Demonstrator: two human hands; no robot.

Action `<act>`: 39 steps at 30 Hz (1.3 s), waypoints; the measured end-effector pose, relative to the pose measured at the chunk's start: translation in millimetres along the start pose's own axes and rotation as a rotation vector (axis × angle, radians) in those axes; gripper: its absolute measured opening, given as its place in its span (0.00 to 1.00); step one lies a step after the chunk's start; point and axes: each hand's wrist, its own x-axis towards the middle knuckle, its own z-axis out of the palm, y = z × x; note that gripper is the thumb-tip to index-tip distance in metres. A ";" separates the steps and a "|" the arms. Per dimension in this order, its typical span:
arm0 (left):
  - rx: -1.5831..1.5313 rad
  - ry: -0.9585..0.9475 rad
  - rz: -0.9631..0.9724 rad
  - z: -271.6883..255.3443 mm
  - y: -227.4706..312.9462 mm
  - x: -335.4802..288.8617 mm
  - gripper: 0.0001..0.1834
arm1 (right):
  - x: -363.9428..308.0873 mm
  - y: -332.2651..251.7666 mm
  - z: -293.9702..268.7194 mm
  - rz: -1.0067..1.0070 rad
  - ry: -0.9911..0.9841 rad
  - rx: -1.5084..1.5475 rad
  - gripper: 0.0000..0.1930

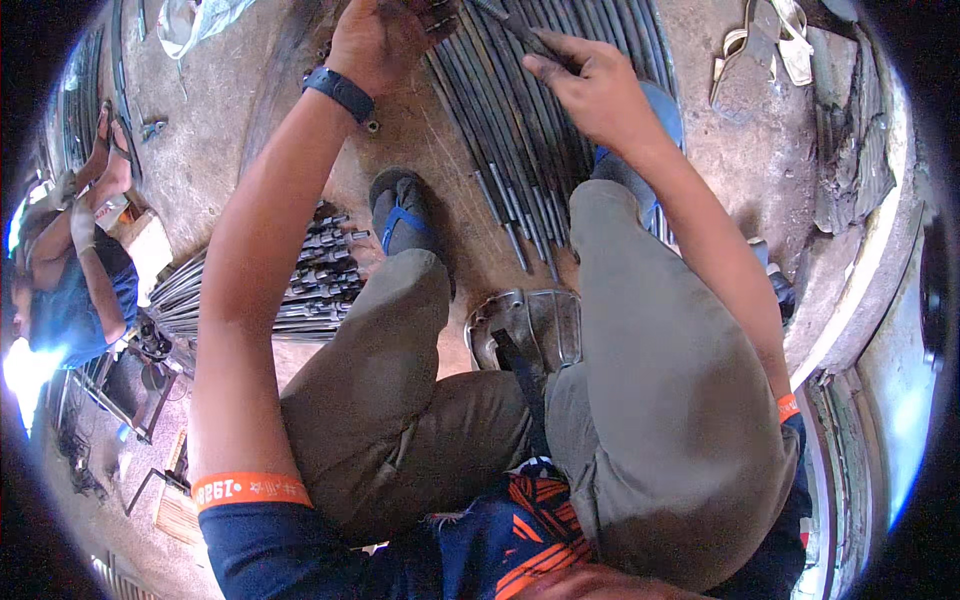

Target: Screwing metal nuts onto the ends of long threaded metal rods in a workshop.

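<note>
Filling the lower part of the view, olive-grey trousers (680,400) cover the seated person's bent legs. Between and beyond the knees, a broad bundle of long dark rods (510,130) lies on the floor, its far ends cut off by the upper edge and part of its right side hidden by the right forearm and knee. Off to the left, a second pile of rods with thick, stepped ends (320,265) is partly covered by the left forearm. Another person (80,260) sits at the left rim, blurred by glare there.

The right hand (585,85) is over the bundle, thumb and fingers pinched narrowly around a dark bar (535,42). That bar slants from the fingertips up and to the left, toward the other hand; its outer end is hard to make out against the rods. The left hand (380,45) reaches the upper edge, which crops it; its fingers are dim, so I cannot tell how tightly they close or on what. Below it are a blue-strapped sandal (403,218) and, smaller, a dark wristband (340,93).
</note>
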 end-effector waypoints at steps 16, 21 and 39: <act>0.595 0.226 0.020 8.7 -1.8 2.3 0.26 | 3.8 2.2 0.0 -0.066 0.011 -0.040 0.19; 0.727 0.323 0.041 -2.2 -7.4 9.5 0.28 | 1.5 1.5 -2.8 -0.003 0.021 -0.052 0.19; 0.602 0.206 0.419 -3.2 11.9 7.4 0.24 | 2.2 7.2 0.4 0.002 0.006 -0.046 0.21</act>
